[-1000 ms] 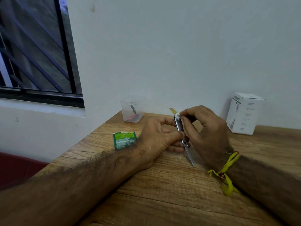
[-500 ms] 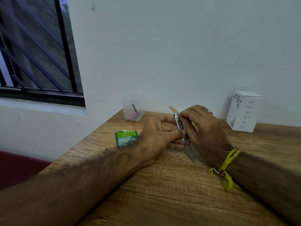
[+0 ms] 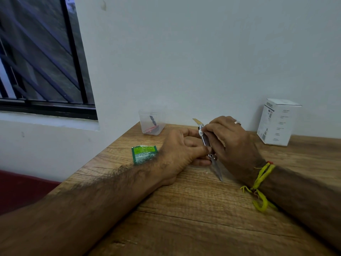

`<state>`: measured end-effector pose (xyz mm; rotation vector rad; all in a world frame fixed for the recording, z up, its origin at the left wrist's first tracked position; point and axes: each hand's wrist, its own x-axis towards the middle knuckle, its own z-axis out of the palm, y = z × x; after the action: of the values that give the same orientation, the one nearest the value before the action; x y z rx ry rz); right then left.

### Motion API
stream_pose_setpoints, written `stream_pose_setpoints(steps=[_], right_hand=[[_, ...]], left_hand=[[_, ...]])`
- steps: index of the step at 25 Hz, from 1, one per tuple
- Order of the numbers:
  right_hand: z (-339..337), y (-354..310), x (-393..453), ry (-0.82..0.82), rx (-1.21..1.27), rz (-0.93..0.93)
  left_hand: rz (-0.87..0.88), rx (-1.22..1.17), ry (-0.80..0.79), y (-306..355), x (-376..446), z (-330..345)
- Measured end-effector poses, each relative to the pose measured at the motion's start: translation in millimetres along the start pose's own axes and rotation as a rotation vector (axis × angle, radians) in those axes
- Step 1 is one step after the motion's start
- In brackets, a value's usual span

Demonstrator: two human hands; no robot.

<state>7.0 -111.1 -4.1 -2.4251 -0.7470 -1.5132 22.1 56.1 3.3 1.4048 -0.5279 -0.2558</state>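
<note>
Between the fingers (image 3: 199, 150), a slim metal tool (image 3: 216, 166) tilts over the bench (image 3: 184, 218), left hand (image 3: 177, 150) pinching its middle, right hand (image 3: 231, 143) gripping its top.

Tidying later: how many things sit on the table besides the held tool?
3: green sachet at left edge, clear tub by wall, white box far right; others may be hidden.

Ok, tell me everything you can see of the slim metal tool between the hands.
The metal tool is slim, shiny and grey, with a small round screw partway along and a narrow blade tapering to a point. It slants, point toward the camera, low over the wooden table; contact is unclear. A white bit and a yellow strip show at its far end. The right hand pinches that end; the left hand holds its middle.
</note>
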Motion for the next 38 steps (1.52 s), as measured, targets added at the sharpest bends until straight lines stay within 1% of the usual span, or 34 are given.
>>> stream_pose_setpoints(steps=[5, 11, 15, 19, 25, 30, 35, 38], right_hand=[[-2, 0, -1, 0.011, -0.006, 0.022], [-1, -3, -2, 0.017, 0.106, 0.068], [-4, -1, -3, 0.031, 0.063, 0.114], [-2, 1, -3, 0.004, 0.081, 0.071], [-3, 0, -5, -0.021, 0.059, 0.061], [-4, -1, -6, -0.042, 0.054, 0.027], [-10, -4, -5, -0.055, 0.005, 0.030], [-12, -4, -8, -0.065, 0.052, 0.045]], left_hand=[[-0.007, -0.002, 0.001, 0, -1, 0], [-0.011, 0.006, 0.011, -1, 1, 0], [-0.014, 0.009, 0.010, -1, 1, -1], [-0.016, 0.001, 0.018, 0, 3, -3], [-0.019, -0.008, 0.013, -1, 4, -4], [-0.031, -0.025, -0.021, -2, 4, -5], [-0.032, -0.044, -0.017, -2, 6, -5], [-0.042, -0.046, -0.024, -2, 5, -4]])
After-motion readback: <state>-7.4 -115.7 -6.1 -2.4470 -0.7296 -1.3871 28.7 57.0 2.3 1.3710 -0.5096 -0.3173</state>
